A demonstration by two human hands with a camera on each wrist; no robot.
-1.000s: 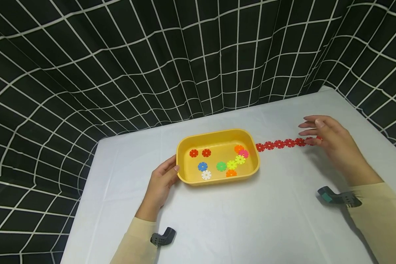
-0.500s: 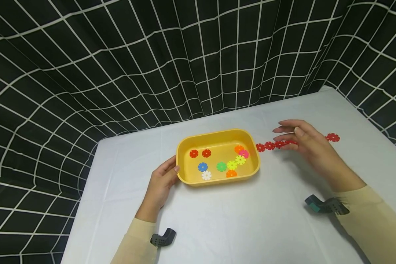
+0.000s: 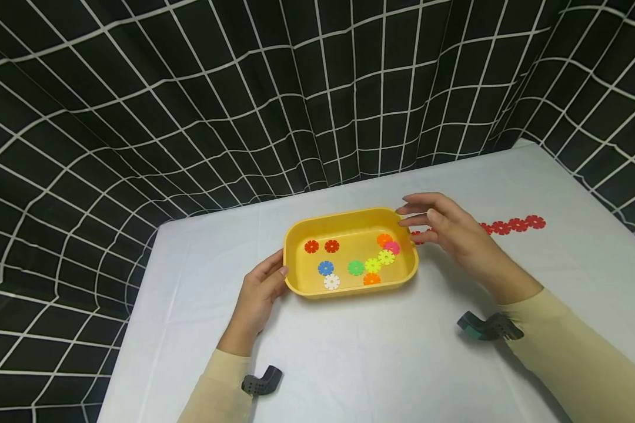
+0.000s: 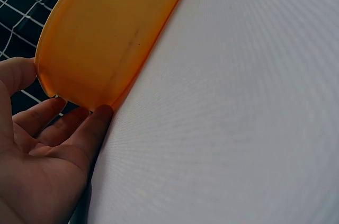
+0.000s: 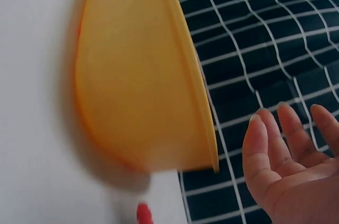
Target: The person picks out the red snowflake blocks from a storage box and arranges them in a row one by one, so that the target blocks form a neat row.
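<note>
A yellow plastic tray (image 3: 344,225) stands on the table with notched snowflake discs in it. My left hand (image 3: 259,291) holds its left end. In the left wrist view that hand's thumb (image 4: 20,73) is at the tray's rim and the fingers lie against the outer end wall. My right hand (image 3: 450,229) reaches to the tray's right end, fingers spread and holding nothing; the right wrist view shows them apart from the wall. A chain of red snowflake discs (image 3: 517,225) runs off to the right, partly hidden under this hand.
Inside the tray lie two red discs (image 3: 331,246), a blue disc (image 3: 325,268), a white disc (image 3: 331,282), a green disc (image 3: 356,268), and yellow, orange and pink ones at the right. Black curtain (image 3: 275,106) with white grid lines surrounds the white-covered table (image 3: 381,352).
My right hand has moved left along the red chain to the tray's right end, uncovering the chain's far right discs. The left hand and the discs stay put.
</note>
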